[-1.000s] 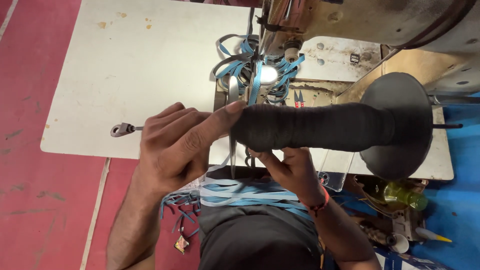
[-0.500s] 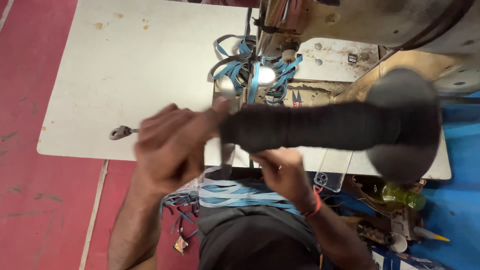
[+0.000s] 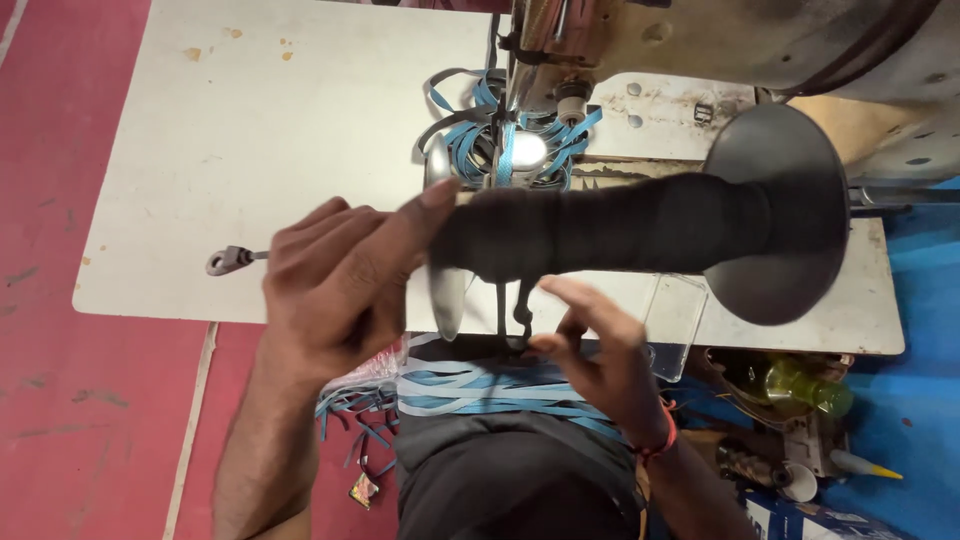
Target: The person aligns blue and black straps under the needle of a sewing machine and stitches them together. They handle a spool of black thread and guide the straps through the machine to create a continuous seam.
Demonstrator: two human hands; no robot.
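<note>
My left hand [image 3: 335, 285] grips the left end of a big spool wound with black strap [image 3: 610, 228], held level above the table's front edge. The spool's dark right flange [image 3: 780, 215] faces me; its left flange [image 3: 446, 300] shows edge-on beside my fingers. A loose end of black strap [image 3: 516, 312] hangs below the spool. My right hand [image 3: 600, 355] is under the spool, thumb and fingertips pinching that hanging strap. Blue and white straps [image 3: 480, 388] lie across my lap.
A sewing machine [image 3: 700, 40] stands at the back right on the white table [image 3: 250, 130], with a tangle of blue straps [image 3: 470, 140] and a lit spot at its needle. A metal lever [image 3: 228, 260] juts out left. A green bottle [image 3: 800, 385] and clutter sit lower right.
The spool has turned and shifted slightly between my hands. My right hand has dropped from close under the spool and opened out toward the hanging strap end.
</note>
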